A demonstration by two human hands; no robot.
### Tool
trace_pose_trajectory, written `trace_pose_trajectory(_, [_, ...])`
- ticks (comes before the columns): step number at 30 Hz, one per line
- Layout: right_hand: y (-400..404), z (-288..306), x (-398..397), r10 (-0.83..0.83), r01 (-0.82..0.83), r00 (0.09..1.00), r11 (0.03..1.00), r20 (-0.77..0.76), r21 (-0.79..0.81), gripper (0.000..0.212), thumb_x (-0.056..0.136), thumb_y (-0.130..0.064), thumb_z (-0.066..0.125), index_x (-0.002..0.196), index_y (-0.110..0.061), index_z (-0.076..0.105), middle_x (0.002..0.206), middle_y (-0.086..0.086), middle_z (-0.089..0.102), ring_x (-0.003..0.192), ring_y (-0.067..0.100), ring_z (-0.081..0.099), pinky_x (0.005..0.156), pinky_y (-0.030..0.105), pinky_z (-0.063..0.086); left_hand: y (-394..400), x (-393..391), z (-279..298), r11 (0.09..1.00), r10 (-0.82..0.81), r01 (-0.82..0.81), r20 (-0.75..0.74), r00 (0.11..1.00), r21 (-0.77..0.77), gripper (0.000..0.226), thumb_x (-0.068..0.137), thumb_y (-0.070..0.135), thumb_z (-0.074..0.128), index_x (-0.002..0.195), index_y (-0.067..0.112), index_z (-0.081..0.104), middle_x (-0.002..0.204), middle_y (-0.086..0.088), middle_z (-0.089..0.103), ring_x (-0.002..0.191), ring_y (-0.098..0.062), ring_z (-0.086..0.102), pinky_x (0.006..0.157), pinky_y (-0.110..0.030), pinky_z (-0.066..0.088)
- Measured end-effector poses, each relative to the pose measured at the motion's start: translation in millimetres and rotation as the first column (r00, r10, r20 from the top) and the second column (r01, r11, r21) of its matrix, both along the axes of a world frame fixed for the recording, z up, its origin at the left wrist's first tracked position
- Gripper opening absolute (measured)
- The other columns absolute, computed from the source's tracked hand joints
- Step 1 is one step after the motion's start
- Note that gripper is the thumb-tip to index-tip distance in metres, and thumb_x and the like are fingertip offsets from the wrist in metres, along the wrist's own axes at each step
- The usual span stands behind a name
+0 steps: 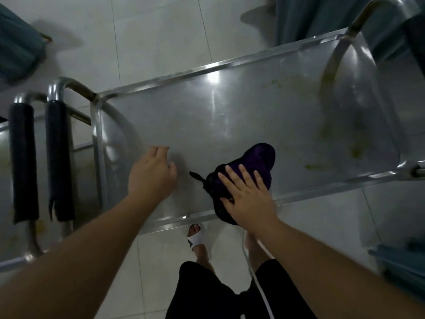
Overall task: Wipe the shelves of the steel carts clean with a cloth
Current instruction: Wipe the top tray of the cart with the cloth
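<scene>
From the head camera, looking down, a steel cart's top shelf (230,116) fills the middle of the picture, a flat shiny tray with a raised rim all round. The dark purple cloth (250,166) lies bunched on the shelf close to its near rim, with one end hanging slightly over that rim and a thin black strap poking out toward the shelf's left end.

The right hand (246,196) lies flat on the near part of the cloth, fingers straight and spread, pressing down rather than curling round it. The left hand (151,173) is over the bare shelf to the left of the cloth, apart from it; its fingers bend loosely and hold nothing, and whether it touches the steel cannot be told.

Yellow-green smears (354,150) mark the shelf toward its right end, well away from the cloth. At the shelf's left end stand two tube handles wrapped in black padding (59,157); the outer one belongs to a second cart (7,139) beside it. Below the shelf's near rim a foot in a white sandal (195,238) stands on the pale tiled floor (161,38). Teal fabric (310,17) hangs beyond the shelf's far rim.
</scene>
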State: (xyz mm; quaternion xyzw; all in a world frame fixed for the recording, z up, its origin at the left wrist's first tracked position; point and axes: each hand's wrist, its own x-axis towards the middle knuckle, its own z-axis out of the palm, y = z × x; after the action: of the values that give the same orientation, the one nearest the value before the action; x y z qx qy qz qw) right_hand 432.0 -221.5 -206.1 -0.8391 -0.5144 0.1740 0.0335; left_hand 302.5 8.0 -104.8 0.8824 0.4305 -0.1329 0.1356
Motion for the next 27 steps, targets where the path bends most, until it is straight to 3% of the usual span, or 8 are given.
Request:
trace_pose_trajectory(5, [-54, 1, 71, -0.099, 0.098, 0.994, 0.995, 0.04, 0.027, 0.067, 0.099, -0.058, 0.044, 0.162, -0.037, 0.031, 0.17, -0.01, 0.026, 0.158, 0.023, 0.022, 0.126, 0.053, 0.018, -52, 45, -15, 0.985, 0.117, -0.106, 0.078, 0.99, -0.139, 0.052, 0.106, 0.029, 0.05, 0.156, 0.013, 0.043, 0.159, -0.01, 0.042, 0.143, -0.035, 0.044, 0.113, -0.049, 0.036])
trace_pose_trajectory(11, [-67, 2, 85, -0.146, 0.145, 0.986, 0.989, 0.074, 0.03, 0.069, 0.099, -0.053, 0.045, 0.163, -0.032, 0.03, 0.171, -0.005, 0.024, 0.159, 0.027, 0.02, 0.126, 0.057, 0.016, -75, 87, -40, 0.983, 0.124, -0.101, 0.15, 0.981, -0.155, 0.06, 0.109, 0.036, 0.045, 0.164, 0.02, 0.029, 0.174, -0.006, 0.019, 0.16, -0.026, 0.018, 0.128, -0.046, 0.019])
trace_pose_trajectory(17, [-55, -1, 78, 0.008, -0.011, 0.999, 0.998, 0.037, 0.065, 0.067, 0.101, -0.053, 0.042, 0.164, -0.034, 0.026, 0.172, -0.009, 0.019, 0.16, 0.026, 0.014, 0.127, 0.057, 0.012, -70, 113, -74, 0.996, 0.084, -0.082, 0.175, 0.981, -0.017, 0.063, 0.11, 0.037, 0.041, 0.168, 0.021, 0.022, 0.176, -0.005, 0.012, 0.163, -0.023, 0.006, 0.131, -0.043, 0.01])
trace_pose_trajectory(23, [-59, -3, 85, 0.016, -0.018, 1.0, 0.995, 0.026, 0.095, 0.066, 0.101, -0.055, 0.044, 0.163, -0.036, 0.029, 0.172, -0.011, 0.02, 0.16, 0.021, 0.014, 0.127, 0.054, 0.015, -62, 102, -106, 0.981, 0.174, -0.185, 0.155, 0.972, 0.057, 0.064, 0.109, 0.046, 0.031, 0.169, 0.031, 0.011, 0.177, 0.004, 0.007, 0.163, -0.016, 0.001, 0.131, -0.043, 0.003])
trace_pose_trajectory(27, [-83, -3, 120, -0.019, 0.012, 0.998, 0.993, 0.062, 0.114, 0.068, 0.096, -0.053, 0.052, 0.16, -0.035, 0.037, 0.169, -0.01, 0.028, 0.158, 0.02, 0.023, 0.125, 0.054, 0.021, -62, 101, -115, 0.977, 0.181, -0.199, 0.187, 0.966, 0.08, 0.067, 0.105, 0.05, 0.029, 0.168, 0.033, 0.014, 0.177, 0.006, 0.01, 0.162, -0.014, 0.003, 0.131, -0.04, 0.001])
